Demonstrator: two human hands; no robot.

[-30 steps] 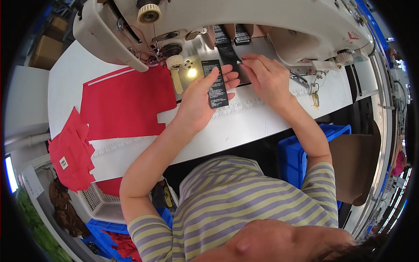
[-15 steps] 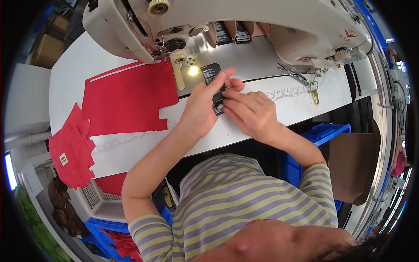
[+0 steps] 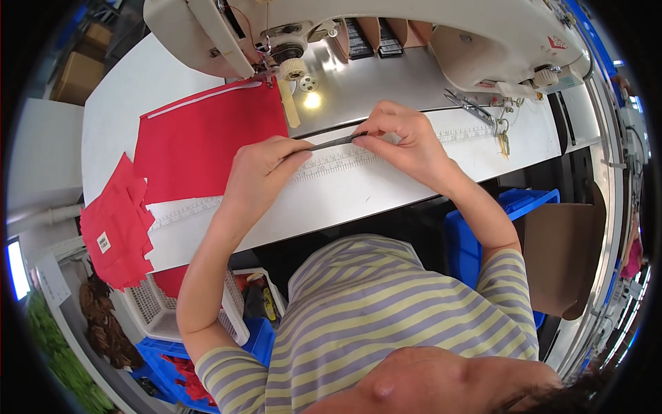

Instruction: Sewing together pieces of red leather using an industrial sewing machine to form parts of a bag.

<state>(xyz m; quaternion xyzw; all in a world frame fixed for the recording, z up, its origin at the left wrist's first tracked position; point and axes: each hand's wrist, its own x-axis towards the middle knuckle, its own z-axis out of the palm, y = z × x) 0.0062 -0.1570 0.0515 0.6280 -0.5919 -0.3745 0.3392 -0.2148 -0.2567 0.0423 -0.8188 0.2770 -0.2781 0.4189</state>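
Observation:
My left hand (image 3: 258, 172) and my right hand (image 3: 407, 141) pinch the two ends of a black label (image 3: 332, 143) in front of the sewing machine (image 3: 386, 17). Stretched level between my fingertips, it shows edge-on as a thin dark strip above the table's printed ruler scale (image 3: 338, 167). Whether it is one label or a stack, I cannot tell. To the left lies a red fabric piece (image 3: 207, 141), with a white strip along its far edge near the needle. My left hand overlaps its near right corner.
More cut red pieces (image 3: 117, 224) hang over the table's left edge. Scissors (image 3: 472, 109) lie at the right. Behind stands a cardboard holder (image 3: 370, 31) with black labels (image 3: 389, 41). Below are a white basket (image 3: 238, 303) and a blue bin (image 3: 462, 248).
The black label has turned from face-up and upright to edge-on and level. My hands have moved apart, the left one to the left, the right one slightly up and right.

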